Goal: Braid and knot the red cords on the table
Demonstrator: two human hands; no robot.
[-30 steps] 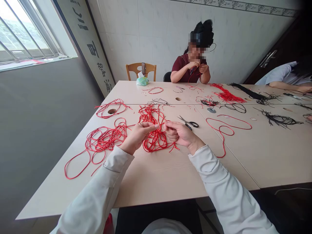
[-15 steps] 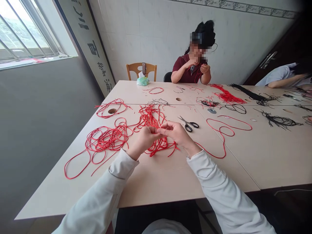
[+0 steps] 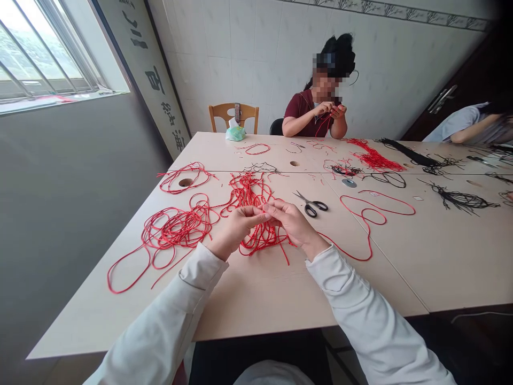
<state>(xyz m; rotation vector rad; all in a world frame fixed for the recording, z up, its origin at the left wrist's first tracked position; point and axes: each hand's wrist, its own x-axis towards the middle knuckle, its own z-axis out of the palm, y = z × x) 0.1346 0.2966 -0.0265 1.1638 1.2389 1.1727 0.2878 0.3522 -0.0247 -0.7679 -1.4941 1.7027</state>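
Our left hand and right hand come together, pinching a red braided cord, its one tangled bundle just beneath them on the pale laminate bench; one pair of black-handled steel scissors lies just right.

Cord-craft workshop, by the look of it. Joined pale counter shared by seated workers, covered in loose red cord and black cord, with scissors among them. White tiled wall with patterned border, barred window, wall panel with large characters, plain wooden chair.
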